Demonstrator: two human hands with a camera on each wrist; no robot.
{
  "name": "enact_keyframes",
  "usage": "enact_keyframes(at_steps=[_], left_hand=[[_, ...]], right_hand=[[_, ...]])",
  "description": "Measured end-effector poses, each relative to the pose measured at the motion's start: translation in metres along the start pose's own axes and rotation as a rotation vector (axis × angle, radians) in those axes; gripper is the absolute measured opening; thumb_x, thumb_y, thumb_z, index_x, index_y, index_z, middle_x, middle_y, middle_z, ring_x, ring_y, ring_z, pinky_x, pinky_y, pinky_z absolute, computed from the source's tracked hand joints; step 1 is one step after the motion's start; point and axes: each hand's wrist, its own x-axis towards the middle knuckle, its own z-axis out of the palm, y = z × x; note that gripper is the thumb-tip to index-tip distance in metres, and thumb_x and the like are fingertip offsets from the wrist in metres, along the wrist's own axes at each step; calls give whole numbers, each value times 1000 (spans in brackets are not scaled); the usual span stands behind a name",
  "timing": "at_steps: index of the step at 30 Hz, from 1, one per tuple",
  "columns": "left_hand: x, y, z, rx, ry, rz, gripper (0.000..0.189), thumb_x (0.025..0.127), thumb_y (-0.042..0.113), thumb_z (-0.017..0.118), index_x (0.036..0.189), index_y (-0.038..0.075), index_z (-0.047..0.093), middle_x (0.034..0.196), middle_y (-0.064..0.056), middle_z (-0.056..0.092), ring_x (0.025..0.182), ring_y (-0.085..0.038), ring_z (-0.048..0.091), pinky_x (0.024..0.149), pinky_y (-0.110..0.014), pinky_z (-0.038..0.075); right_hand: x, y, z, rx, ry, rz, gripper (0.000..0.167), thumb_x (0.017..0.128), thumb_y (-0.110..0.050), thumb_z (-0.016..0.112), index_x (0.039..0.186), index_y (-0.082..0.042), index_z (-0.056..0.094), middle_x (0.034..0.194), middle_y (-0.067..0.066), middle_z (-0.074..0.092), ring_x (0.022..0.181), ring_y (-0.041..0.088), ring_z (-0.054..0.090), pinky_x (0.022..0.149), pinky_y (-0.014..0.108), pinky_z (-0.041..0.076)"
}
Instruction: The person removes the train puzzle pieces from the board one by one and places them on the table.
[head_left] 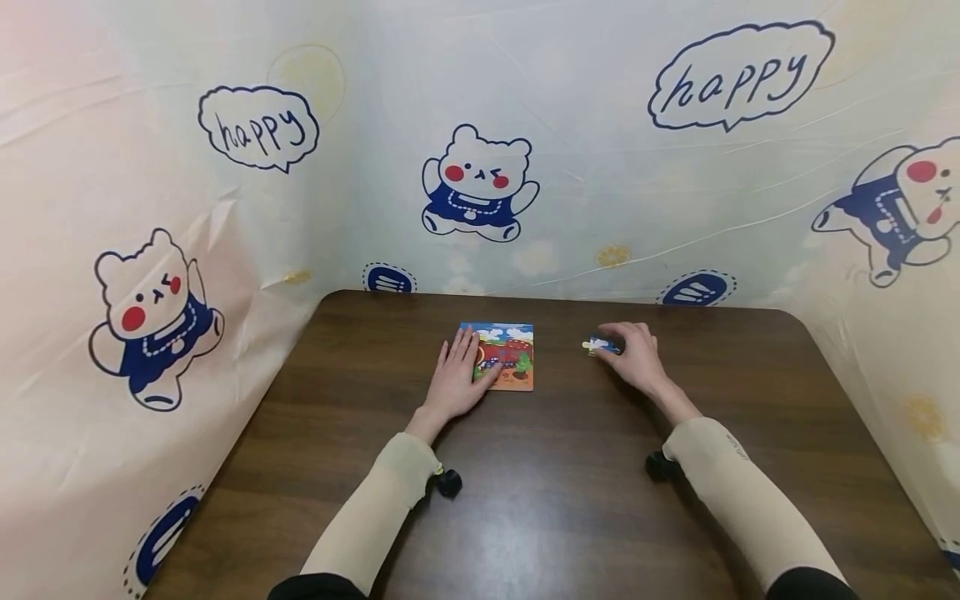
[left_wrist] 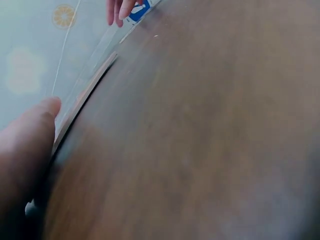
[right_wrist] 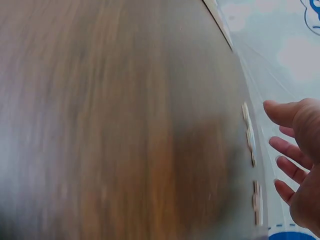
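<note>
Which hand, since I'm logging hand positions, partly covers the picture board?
The left hand, laid over the picture board; the right hand is by the puzzle pieces.

Left fingers (head_left: 466, 342) across a colourful picture board (head_left: 512, 357), right fingers (head_left: 618, 330) near jigsaw pieces (head_left: 598, 343).

We see a draped-off space, home or studio we cannot tell: creased sheeting (head_left: 375, 192) printed with bears (head_left: 480, 204) stands beyond the right hand (head_left: 636, 358) and to both sides, wood-grain tabletop (head_left: 540, 467) beneath.
</note>
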Motion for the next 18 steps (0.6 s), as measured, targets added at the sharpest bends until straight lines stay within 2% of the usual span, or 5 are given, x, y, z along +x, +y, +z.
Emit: enact_keyframes(at_steps=[6, 13, 18], left_hand=[[-10, -10, -8, 0, 1, -21, 99, 107, 70, 51, 178, 10, 17, 187, -10, 12, 176, -29, 8, 143, -57, 7], [-14, -19, -13, 25, -23, -41, 100, 106, 74, 49, 178, 12, 17, 187, -9, 15, 176, -29, 10, 143, -58, 6], [-18, -19, -13, 46, -26, -44, 98, 107, 75, 47, 178, 14, 19, 187, -6, 16, 175, -27, 11, 143, -56, 5]], right_hand=[[8, -13, 11, 14, -18, -1, 51, 100, -18, 82, 144, 2, 67, 144, 26, 70, 137, 45, 49, 115, 66, 32], [16, -34, 29, 53, -61, -18, 52, 101, -19, 81, 147, 1, 66, 143, 25, 71, 137, 44, 50, 119, 67, 31], [25, -55, 46, 83, -85, -38, 51, 103, -20, 79, 147, 0, 66, 141, 22, 74, 134, 41, 54, 122, 65, 31]])
